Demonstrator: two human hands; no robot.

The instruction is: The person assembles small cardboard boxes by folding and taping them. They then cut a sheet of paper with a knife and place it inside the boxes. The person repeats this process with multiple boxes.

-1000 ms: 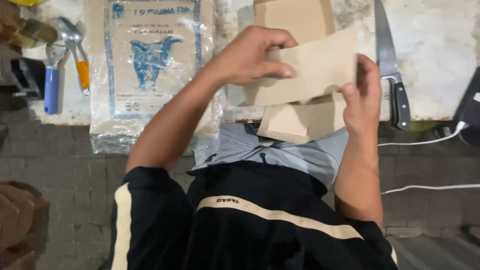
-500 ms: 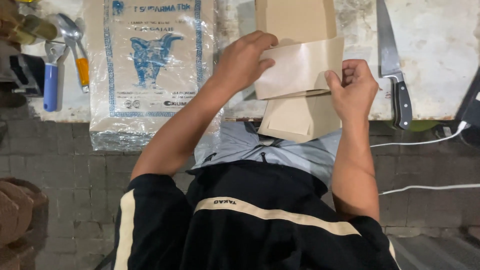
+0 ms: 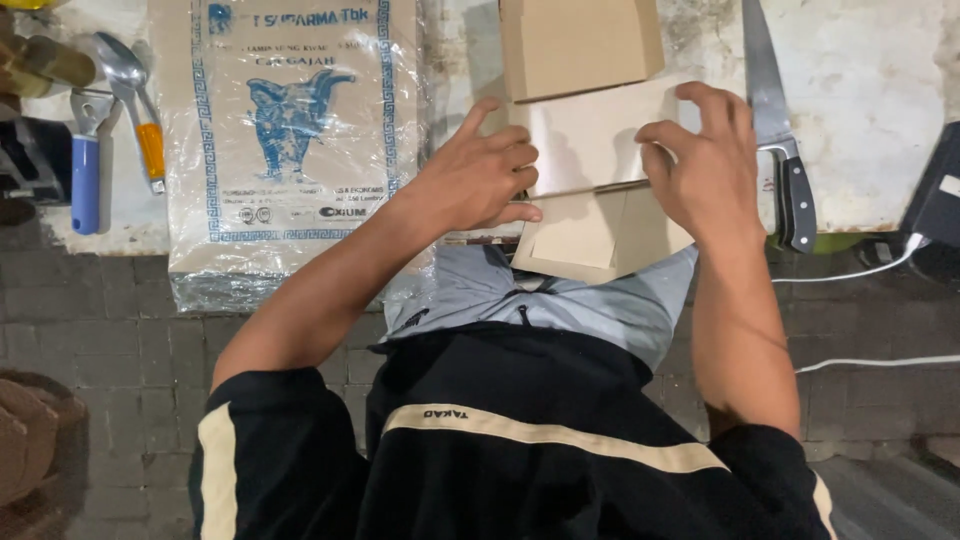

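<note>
Left hand [image 3: 480,180] and right hand [image 3: 705,165] press a folded cardboard box [image 3: 590,150] on the tabletop [image 3: 860,90]; knife [image 3: 775,130] just right.

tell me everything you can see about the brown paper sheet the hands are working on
The brown paper sheet is plain, kraft-like and unprinted, lying on the worn white table near its front edge. It is partly folded: one flap is turned over across the middle, and a lower part overhangs the edge toward the person's lap. The left hand presses its left side, the right hand its right side, fingers spread on the fold.
</note>
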